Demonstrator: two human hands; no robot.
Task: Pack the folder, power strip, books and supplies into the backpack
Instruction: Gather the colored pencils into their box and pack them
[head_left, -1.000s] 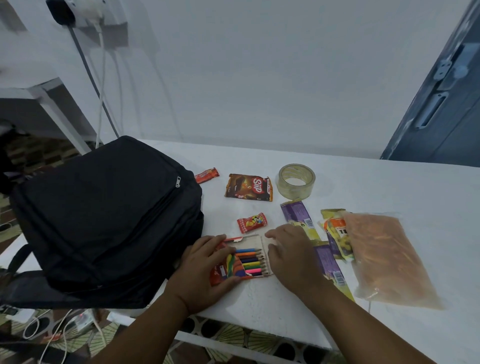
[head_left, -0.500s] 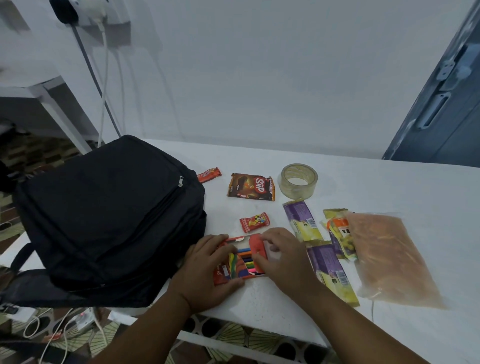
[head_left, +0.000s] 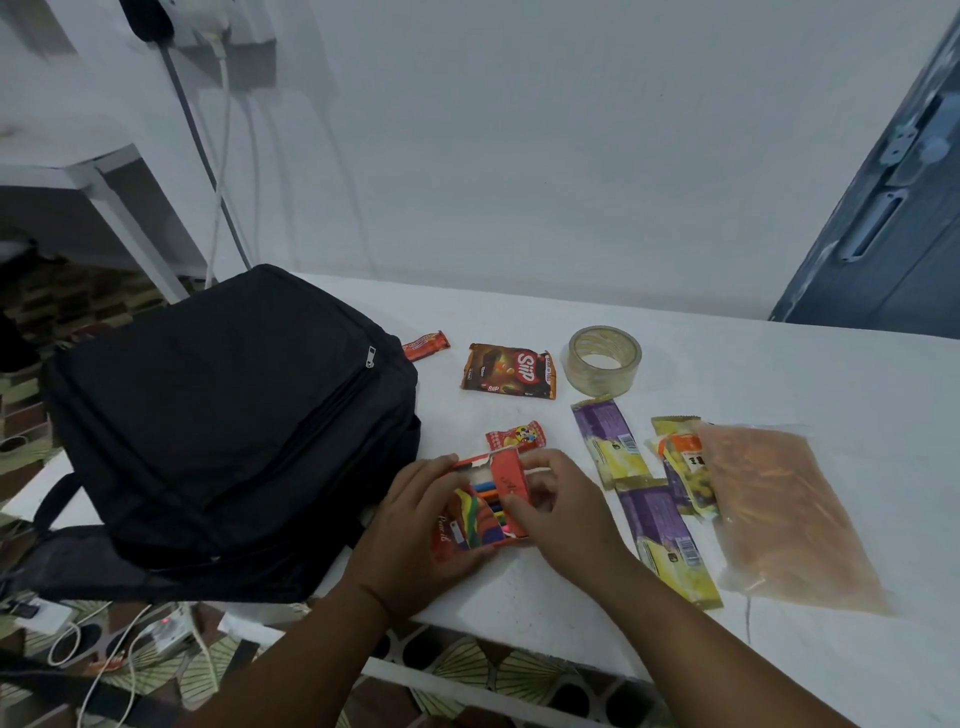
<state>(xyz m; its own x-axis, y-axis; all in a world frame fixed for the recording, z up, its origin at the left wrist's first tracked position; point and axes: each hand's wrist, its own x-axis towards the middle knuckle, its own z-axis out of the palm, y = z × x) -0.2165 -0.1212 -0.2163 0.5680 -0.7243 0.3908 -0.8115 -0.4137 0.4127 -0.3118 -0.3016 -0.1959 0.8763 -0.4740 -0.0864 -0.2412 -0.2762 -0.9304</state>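
The zipped black fabric backpack (head_left: 228, 431) lies at the white table's (head_left: 779, 374) left edge. Just right of it, near the front edge, the left hand (head_left: 415, 540) grips the orange cardboard box of coloured pencils (head_left: 475, 514). A second ago its flap lay open; now the right hand (head_left: 556, 514) pinches that flap, folding it over the pencils, so the box looks nearly ready to pack.

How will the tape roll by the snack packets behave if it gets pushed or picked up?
The tape roll lies flat on its side on the table, so a push would probably slide it rather than roll it. It looks rigid, with an open middle, and likely lifts easily. Tipped onto its edge, it may roll.
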